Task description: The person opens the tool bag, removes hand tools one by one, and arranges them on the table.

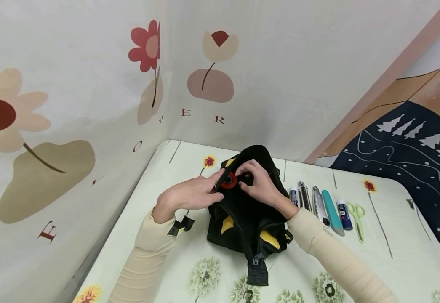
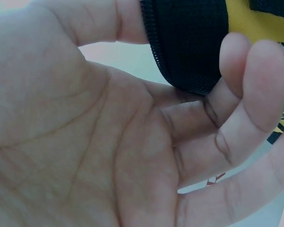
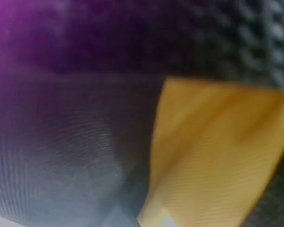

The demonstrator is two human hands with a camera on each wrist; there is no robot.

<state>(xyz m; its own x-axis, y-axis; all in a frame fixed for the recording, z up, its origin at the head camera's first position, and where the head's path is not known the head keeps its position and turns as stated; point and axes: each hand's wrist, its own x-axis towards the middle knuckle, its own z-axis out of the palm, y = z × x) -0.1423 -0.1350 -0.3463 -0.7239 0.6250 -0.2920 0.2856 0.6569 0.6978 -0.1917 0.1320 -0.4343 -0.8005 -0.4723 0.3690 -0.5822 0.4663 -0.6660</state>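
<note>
A black bag [image 1: 238, 214] with yellow patches lies on the table, its zipped mouth open. My left hand [image 1: 191, 192] grips the left edge of that mouth; in the left wrist view the thumb is on one side of the zippered edge [image 2: 189, 47] and the fingers on the other. Inside the opening, a red ring-shaped thing [image 1: 227, 182] with a dark middle lies near the left edge. My right hand [image 1: 259, 183] reaches into the mouth, fingertips at the ring's right side, seeming to pinch it. The right wrist view is blurred, filled with black cloth and a yellow patch [image 3: 217, 151].
Right of the bag lie a glue stick [image 1: 293, 196], utility knives [image 1: 319, 204], a teal long tool [image 1: 332, 212], another glue stick [image 1: 344, 215] and green scissors [image 1: 358, 219]. A flower-print cloth wall [image 1: 265, 84] stands behind the table.
</note>
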